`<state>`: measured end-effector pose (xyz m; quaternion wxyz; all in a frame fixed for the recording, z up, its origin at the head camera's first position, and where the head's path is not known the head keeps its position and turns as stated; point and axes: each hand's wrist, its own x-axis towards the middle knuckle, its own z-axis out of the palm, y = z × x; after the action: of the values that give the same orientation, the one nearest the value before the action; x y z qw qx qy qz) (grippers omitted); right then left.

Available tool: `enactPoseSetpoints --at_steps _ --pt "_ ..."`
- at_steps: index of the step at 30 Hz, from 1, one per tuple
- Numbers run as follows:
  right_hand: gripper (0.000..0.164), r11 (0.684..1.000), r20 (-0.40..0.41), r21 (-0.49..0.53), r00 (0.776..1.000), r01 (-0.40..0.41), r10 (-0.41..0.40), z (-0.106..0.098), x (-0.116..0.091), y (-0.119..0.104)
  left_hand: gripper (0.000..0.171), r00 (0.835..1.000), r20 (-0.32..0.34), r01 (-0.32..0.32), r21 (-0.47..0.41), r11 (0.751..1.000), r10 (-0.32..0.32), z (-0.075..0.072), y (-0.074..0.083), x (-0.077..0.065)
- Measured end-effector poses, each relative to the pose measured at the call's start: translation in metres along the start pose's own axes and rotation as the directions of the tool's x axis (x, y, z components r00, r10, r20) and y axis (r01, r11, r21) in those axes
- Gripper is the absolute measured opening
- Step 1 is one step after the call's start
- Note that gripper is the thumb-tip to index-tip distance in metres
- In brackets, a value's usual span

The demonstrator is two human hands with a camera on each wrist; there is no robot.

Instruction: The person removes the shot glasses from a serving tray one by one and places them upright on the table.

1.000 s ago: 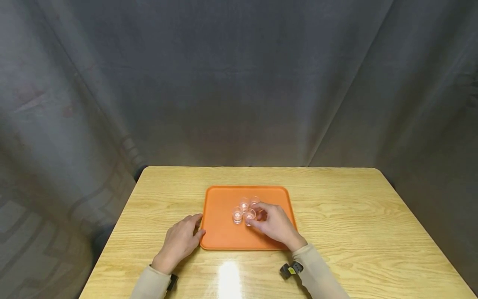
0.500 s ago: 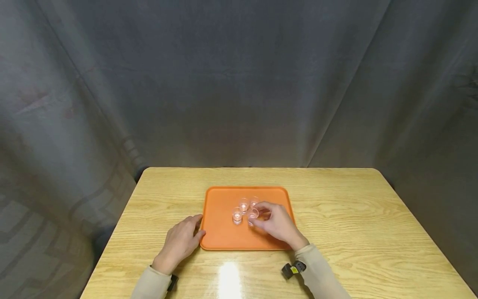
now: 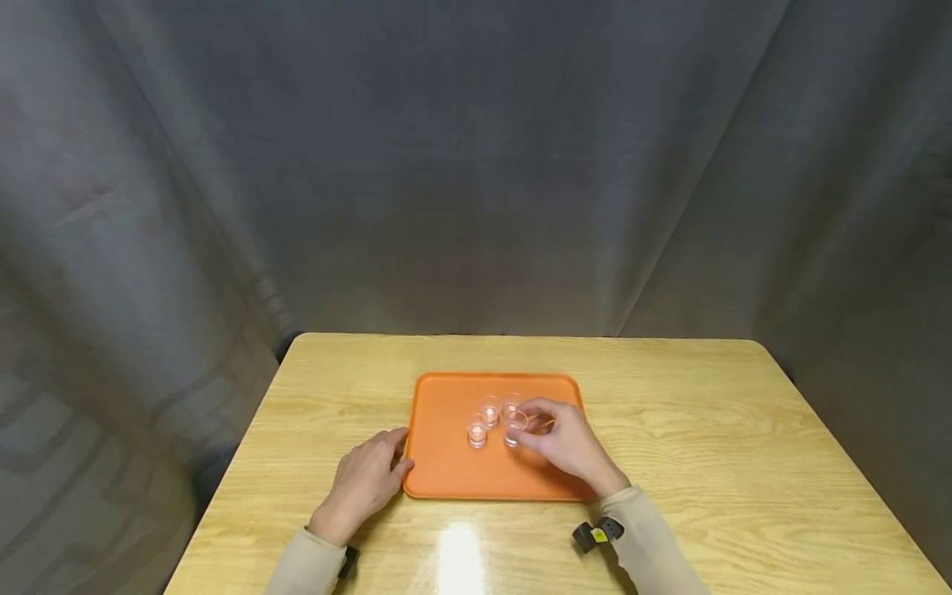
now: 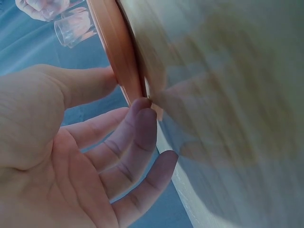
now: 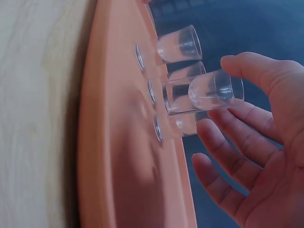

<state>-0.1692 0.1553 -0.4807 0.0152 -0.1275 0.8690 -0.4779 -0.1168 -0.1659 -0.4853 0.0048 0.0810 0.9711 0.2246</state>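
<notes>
My right hand [image 3: 564, 442] pinches a clear shot glass [image 3: 515, 424] near its rim, thumb on one side and fingertips on the other. The glass [image 5: 178, 97] is upright over the orange tray [image 3: 461, 475]. Beside it on the tray stand three more shot glasses: a left one [image 3: 477, 434], a middle one [image 3: 490, 411] and a back one [image 3: 511, 403] partly behind the right fingers. At the tray's left edge, my left hand [image 3: 368, 478] grips the rim [image 4: 116, 42]; its thumb lies over the edge and the fingertips are at the outer side.
The tray lies on a light wood table [image 3: 669, 413]. Grey curtains [image 3: 461, 182] hang behind the table and at both sides. A black wrist device [image 3: 595, 535] sits at the right sleeve.
My right hand has drawn its shot glass a little to the right, away from the left glass. The left hand has stayed at the tray's edge.
</notes>
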Motion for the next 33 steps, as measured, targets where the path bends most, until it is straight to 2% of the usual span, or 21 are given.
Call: enactPoseSetpoints --at_steps 20,33 --pt "0.029 0.996 -0.052 -0.087 0.998 -0.026 0.022 -0.049 -0.002 0.016 0.05 1.0 0.01 0.008 -0.017 1.0 -0.008 0.002 0.0 0.0" --pt "0.039 0.987 -0.105 -0.138 0.992 -0.079 0.065 -0.084 -0.01 0.037 0.049 1.0 0.009 0.012 -0.018 1.0 -0.012 0.001 0.001 0.0"
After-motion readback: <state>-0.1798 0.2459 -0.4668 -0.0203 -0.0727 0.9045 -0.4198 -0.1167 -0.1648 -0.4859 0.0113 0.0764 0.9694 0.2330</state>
